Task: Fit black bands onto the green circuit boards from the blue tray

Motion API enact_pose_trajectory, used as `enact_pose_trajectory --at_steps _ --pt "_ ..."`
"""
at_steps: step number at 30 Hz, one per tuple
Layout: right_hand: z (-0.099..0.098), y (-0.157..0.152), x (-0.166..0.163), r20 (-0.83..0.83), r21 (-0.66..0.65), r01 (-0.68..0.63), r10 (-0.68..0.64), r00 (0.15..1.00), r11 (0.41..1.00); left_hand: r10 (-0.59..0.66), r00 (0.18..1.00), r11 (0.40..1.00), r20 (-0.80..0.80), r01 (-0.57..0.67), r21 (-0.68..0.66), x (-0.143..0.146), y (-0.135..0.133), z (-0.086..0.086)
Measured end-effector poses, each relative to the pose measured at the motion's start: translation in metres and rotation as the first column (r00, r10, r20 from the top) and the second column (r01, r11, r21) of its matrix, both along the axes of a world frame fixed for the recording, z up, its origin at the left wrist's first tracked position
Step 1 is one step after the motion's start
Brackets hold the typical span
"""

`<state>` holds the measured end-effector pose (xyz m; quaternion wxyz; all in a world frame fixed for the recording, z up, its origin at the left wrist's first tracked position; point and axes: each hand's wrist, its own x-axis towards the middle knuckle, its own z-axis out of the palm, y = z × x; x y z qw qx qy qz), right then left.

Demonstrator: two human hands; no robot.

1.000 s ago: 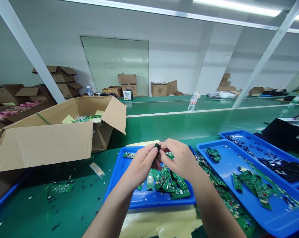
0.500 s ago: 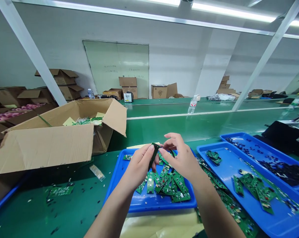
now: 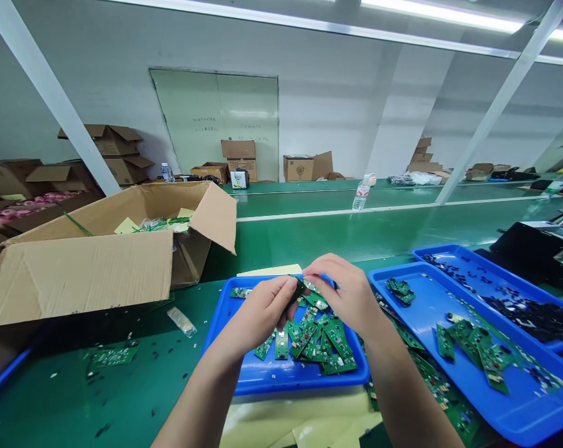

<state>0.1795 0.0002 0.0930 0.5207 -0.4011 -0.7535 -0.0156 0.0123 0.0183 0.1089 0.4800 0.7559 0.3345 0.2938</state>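
Over the near blue tray (image 3: 300,387), my left hand (image 3: 257,311) is closed around a small circuit board (image 3: 300,289), thumb on top. Mostly the board's dark far end shows; the fingers cover the rest. My right hand (image 3: 351,298) meets it from the right, thumb and forefinger pinched together at the board's end. Whatever sits between those fingertips is too small or hidden to make out. Beneath both hands, several green circuit boards (image 3: 328,345) lie in a loose heap in the tray.
At right, one blue tray (image 3: 519,414) holds more boards (image 3: 479,351); another behind it holds small black parts (image 3: 537,314). Loose boards (image 3: 433,382) lie between trays. An open carton (image 3: 89,267) stands left, a clear packet (image 3: 181,322) beside it. A bottle (image 3: 362,193) stands farther back.
The board has tilted in my left hand and shows less of its length. My right fingertips have closed into a tighter pinch; the dark strand by them no longer shows. The view has shifted slightly.
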Motion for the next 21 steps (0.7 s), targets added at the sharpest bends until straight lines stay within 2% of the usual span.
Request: enact_pose_trajectory --at_steps 4,8,10,13,15,18,21 --pt "0.0 0.0 -0.001 -0.047 0.093 0.055 -0.051 0.998 0.994 0.014 0.999 0.999 0.035 -0.015 0.033 -0.003 -0.001 0.003" --pt "0.002 -0.007 0.004 -0.273 0.203 0.198 -0.138 0.952 0.959 0.146 0.978 0.979 0.149 -0.165 0.118 -0.006 -0.001 0.002" --pt "0.004 -0.012 0.004 -0.318 0.15 0.186 -0.131 0.939 0.971 0.142 0.981 0.968 0.13 -0.165 0.19 -0.007 -0.001 0.001" --pt "0.006 -0.017 0.0 -0.22 -0.041 0.065 -0.072 0.973 0.997 0.058 0.995 0.953 0.081 -0.08 0.293 -0.008 -0.003 -0.001" --pt "0.006 -0.017 -0.005 -0.195 -0.109 0.021 -0.042 0.98 0.994 0.004 0.999 0.939 0.054 -0.022 0.344 -0.008 -0.004 -0.002" --pt "0.007 -0.015 -0.011 -0.225 -0.092 0.0 -0.021 0.974 0.996 -0.01 1.0 0.915 0.026 -0.002 0.403 -0.007 -0.003 -0.003" --pt "0.008 -0.015 -0.012 -0.238 -0.055 -0.008 -0.005 0.971 0.998 0.023 0.999 0.904 0.032 -0.034 0.426 -0.005 0.0 -0.006"
